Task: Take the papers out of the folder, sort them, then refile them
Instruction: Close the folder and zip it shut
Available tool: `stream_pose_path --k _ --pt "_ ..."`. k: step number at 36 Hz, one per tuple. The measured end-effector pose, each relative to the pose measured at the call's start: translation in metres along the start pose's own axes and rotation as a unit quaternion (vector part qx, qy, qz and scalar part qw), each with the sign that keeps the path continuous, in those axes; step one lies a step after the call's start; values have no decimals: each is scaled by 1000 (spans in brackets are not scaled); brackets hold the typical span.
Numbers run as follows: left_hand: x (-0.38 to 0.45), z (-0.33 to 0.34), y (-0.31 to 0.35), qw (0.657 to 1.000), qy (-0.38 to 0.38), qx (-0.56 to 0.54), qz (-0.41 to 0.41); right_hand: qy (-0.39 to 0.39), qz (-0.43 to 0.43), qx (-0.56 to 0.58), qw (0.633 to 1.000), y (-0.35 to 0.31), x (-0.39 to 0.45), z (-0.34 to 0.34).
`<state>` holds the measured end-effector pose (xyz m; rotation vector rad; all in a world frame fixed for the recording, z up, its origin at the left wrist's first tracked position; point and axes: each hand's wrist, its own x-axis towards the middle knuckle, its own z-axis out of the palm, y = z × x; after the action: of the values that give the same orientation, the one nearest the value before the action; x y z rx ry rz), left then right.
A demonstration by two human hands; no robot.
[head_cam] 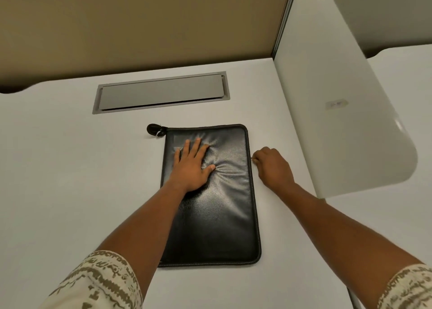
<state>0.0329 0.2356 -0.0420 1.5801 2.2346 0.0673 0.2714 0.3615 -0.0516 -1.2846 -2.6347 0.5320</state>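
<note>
Black zippered folder (217, 206) flat on white desk (70, 168). Left hand (190, 166) pressing cover, fingers spread. Right hand (272, 166) pinching zipper pull (252, 159) at folder's right edge.

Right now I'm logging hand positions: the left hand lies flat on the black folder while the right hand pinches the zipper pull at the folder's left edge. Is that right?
Not quite. The head view shows the right hand pinching the zipper pull at the folder's right edge, not its left. The rest holds: the left hand lies flat on the black folder.
</note>
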Motion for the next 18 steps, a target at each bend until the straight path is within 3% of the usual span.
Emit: stream_pose_path --k 18 --pt "-30 3 30 997 31 -19 -63 23 39 6 999 -15 -79 9"
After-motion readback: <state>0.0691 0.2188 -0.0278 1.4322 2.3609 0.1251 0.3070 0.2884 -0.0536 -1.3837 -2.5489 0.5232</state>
